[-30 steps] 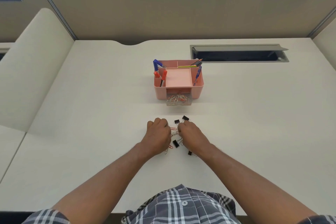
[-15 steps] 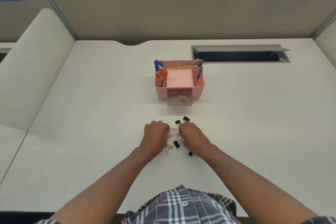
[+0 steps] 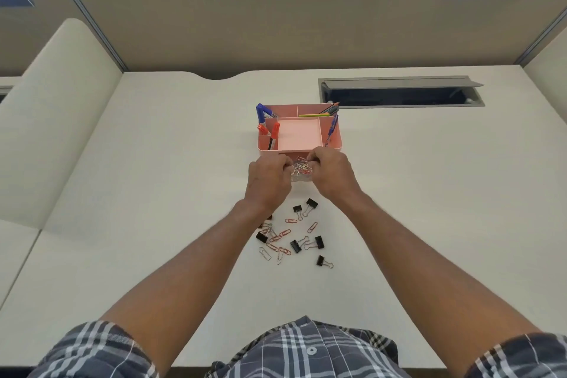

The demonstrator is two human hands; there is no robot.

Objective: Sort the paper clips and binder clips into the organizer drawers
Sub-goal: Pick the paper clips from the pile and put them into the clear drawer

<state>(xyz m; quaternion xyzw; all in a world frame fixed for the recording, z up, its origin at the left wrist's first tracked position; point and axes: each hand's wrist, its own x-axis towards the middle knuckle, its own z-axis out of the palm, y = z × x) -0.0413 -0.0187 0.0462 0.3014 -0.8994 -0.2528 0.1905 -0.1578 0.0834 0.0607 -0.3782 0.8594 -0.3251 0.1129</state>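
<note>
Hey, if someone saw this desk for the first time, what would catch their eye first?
Probably both hands, left hand and right hand, meeting over the clear drawer of paper clips in front of the pink organizer. Next, the loose black binder clips and paper clips scattered on the desk between the forearms.

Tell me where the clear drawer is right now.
Head view, centre: the clear drawer sits pulled out in front of the pink organizer, between the left hand and right hand.

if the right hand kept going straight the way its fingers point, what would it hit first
Probably the clear drawer of paper clips, which the right hand is already at; past it stands the pink organizer. Depth is unclear.
</note>
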